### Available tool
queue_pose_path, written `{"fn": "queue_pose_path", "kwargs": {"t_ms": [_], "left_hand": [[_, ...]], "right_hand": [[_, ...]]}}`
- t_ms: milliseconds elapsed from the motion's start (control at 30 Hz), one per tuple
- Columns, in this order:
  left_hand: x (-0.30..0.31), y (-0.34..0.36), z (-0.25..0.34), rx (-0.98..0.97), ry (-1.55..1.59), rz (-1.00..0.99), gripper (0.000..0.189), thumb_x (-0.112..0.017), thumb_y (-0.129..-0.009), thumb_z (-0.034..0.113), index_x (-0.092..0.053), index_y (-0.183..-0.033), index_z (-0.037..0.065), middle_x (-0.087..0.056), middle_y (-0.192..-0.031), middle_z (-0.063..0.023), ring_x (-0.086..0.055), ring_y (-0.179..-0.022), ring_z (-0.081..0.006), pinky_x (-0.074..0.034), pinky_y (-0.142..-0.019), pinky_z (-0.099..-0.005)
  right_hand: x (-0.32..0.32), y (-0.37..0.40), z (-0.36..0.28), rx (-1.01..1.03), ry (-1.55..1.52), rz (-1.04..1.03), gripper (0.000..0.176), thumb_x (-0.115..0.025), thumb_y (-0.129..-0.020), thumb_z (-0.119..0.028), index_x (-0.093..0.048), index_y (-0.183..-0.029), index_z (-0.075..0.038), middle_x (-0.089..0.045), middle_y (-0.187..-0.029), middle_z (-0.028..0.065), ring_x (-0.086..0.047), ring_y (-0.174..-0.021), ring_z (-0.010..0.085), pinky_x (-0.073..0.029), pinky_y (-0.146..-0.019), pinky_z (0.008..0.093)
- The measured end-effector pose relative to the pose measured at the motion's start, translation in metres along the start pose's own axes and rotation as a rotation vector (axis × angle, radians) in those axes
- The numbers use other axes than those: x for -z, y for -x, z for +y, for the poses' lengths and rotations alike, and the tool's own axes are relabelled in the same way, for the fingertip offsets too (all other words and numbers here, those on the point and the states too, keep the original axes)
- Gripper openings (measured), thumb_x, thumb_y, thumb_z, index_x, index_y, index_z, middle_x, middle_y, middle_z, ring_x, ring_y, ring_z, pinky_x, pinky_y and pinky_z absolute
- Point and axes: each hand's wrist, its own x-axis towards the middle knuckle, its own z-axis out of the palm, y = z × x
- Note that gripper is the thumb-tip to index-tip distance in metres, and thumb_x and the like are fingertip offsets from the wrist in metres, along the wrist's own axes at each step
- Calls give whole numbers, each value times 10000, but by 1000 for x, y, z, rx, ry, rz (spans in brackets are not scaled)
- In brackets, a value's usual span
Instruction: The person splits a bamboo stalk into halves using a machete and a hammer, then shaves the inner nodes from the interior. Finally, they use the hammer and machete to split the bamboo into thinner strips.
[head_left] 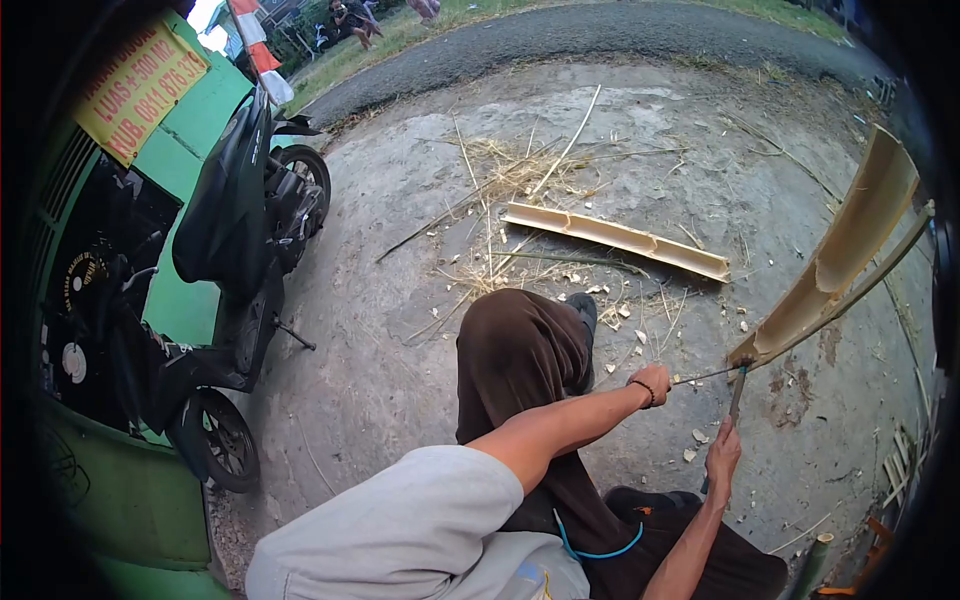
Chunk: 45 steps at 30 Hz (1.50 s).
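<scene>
My left hand [652, 384], with a dark bracelet at the wrist, is closed around the end of a thin dark metal tool [700, 378]. That tool points right, to the lower end of an upright, leaning split bamboo half [835, 255]. Lower down, my right hand [722, 458] grips a hammer [736, 400] by its handle, the small dark head beside the bamboo's lower end. Whether head, tool and bamboo touch cannot be made out. A narrow bamboo strip [880, 268] runs along the bamboo half's right side.
Another split bamboo half [620, 240] lies on the concrete ground [390, 270] among shavings [510, 168] and thin strips. At left a black motorbike [235, 220] stands by a green wall [180, 290]. A cut bamboo piece [812, 562] is at lower right. People sit beyond the road [560, 42].
</scene>
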Motion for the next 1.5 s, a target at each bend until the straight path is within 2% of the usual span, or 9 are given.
{"fn": "queue_pose_path", "kwargs": {"t_ms": [333,400,533,733,867,933,1200,1267,1500], "left_hand": [[-4,-11,-9,-49,3,43,219,-654,-800,136,-733,-934,-17,-695,-963,-280,-687,-952,-415,-549,-828,-483],[-13,-4,-8,-49,4,43,222,-656,-800,137,-733,-938,-18,-694,-972,-283,-687,-955,-416,-549,-832,-482],[-5,-4,-4,-30,-13,43,220,-635,-801,124,-736,-933,-20,-687,-981,-296,-682,-976,-418,-546,-851,-476],[-10,-7,-6,-56,-5,36,206,-631,-806,129,-741,-923,0,-690,-967,-289,-684,-956,-417,-549,-838,-472],[-8,-7,-3,7,-16,54,233,-637,-820,133,-736,-985,2,-692,-1025,-274,-673,-1014,-411,-542,-869,-480],[-11,-10,-5,-20,-53,102,248,-639,-822,138,-730,-1007,0,-689,-1048,-272,-666,-1036,-412,-538,-884,-479],[-2,-3,0,5,-53,33,225,-641,-822,154,-737,-963,6,-703,-1029,-241,-683,-996,-390,-549,-857,-462],[-7,-2,-2,-24,-47,24,231,-638,-821,153,-735,-970,5,-703,-1034,-238,-680,-1009,-386,-547,-862,-465],[-10,-19,-7,-10,-91,-26,265,-630,-838,185,-734,-1027,29,-689,-1096,-241,-658,-1063,-396,-531,-905,-462]], "right_hand": [[25,6,-64,-164,-746,28,463,-346,-1059,-489,-472,-868,-87,-381,-660,-35,-389,-549,28,-280,-471,194],[-22,-8,32,51,133,-37,526,-352,-1045,-527,-482,-808,-76,-443,-661,2,-461,-540,63,-345,-475,239],[35,8,-83,-456,-336,-224,556,-373,-1043,-525,-488,-770,-55,-457,-656,3,-464,-509,96,-360,-490,298],[55,10,-92,-7,-667,58,527,-348,-1060,-487,-483,-788,-56,-438,-645,0,-416,-512,89,-306,-449,289],[-20,-5,9,-82,34,-176,557,-322,-1054,-510,-476,-770,-56,-459,-618,41,-486,-497,135,-376,-449,296],[27,6,-69,-522,-320,-347,572,-328,-1046,-534,-476,-766,-58,-450,-600,32,-501,-500,120,-381,-457,290],[11,15,-62,-59,-707,99,485,-347,-1058,-499,-478,-806,-106,-402,-617,-43,-358,-466,48,-260,-409,245],[-40,1,33,7,4,-64,576,-356,-1053,-494,-492,-762,-16,-483,-621,81,-478,-489,164,-372,-450,370],[48,14,-104,-231,-544,-103,527,-360,-1050,-502,-467,-767,-70,-401,-582,-12,-388,-456,83,-311,-414,263]]}}
